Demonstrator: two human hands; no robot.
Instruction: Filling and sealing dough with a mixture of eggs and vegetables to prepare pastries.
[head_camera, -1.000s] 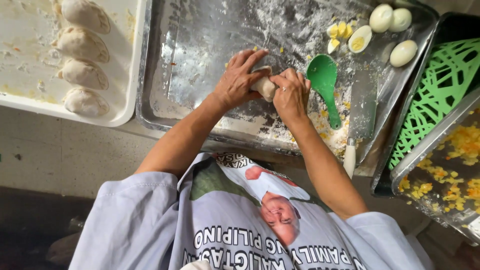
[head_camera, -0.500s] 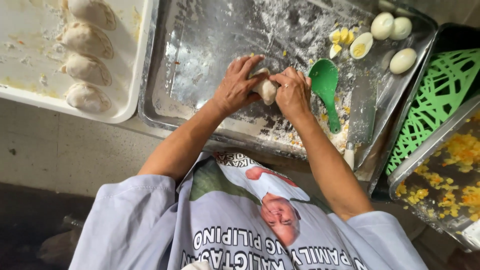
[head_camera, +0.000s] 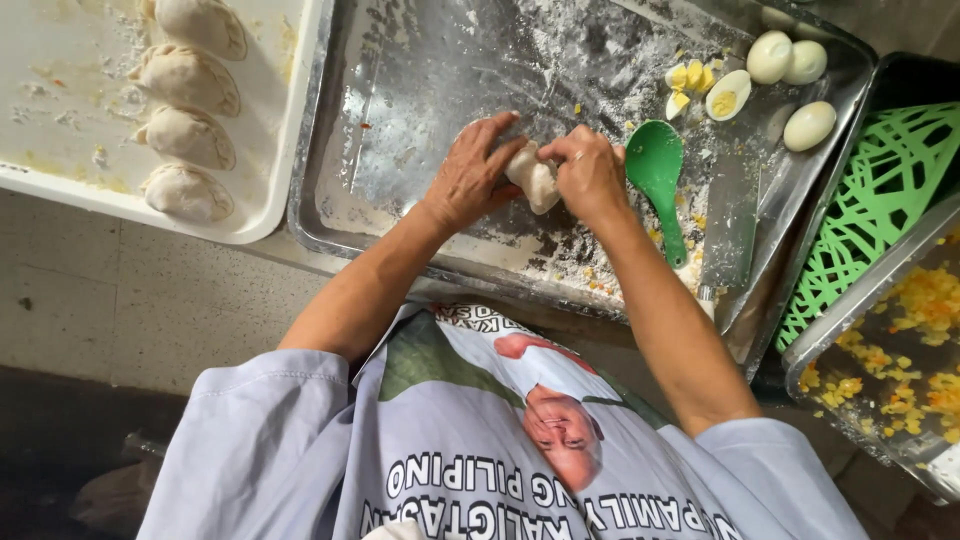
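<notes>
Both my hands pinch one pale dough piece above a floured metal tray. My left hand grips its left side with fingers curled over the top. My right hand holds its right side, thumb and fingers pressed on the edge. The dough is folded and partly hidden between the fingers. A green plastic spoon lies on the tray just right of my right hand.
A white tray at the left holds several shaped dumplings. Peeled boiled eggs, a halved egg and a knife lie at the tray's right. A green slotted basket and a pan of yellow filling stand further right.
My hands stay on the dough piece and keep working its edge; the fingers have shifted slightly. The camera view has drifted a little.
</notes>
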